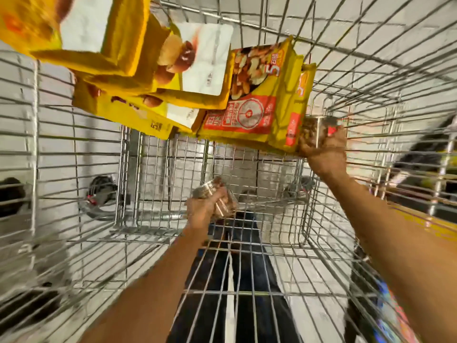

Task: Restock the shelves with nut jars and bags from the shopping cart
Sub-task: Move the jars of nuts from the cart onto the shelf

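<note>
In the wire cart (74,149), the left grip (206,209) curls around a clear nut jar (209,189) near the cart's middle. The right grip (324,151) clasps a second jar (317,129), touching the yellow bags (247,100).

Blurred yellow bag (27,23), partly beyond the top edge.

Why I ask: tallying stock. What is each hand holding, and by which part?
Left hand grips a clear nut jar around its body. Right hand grips a second nut jar around its body too; blur hides the exact grip.
</note>
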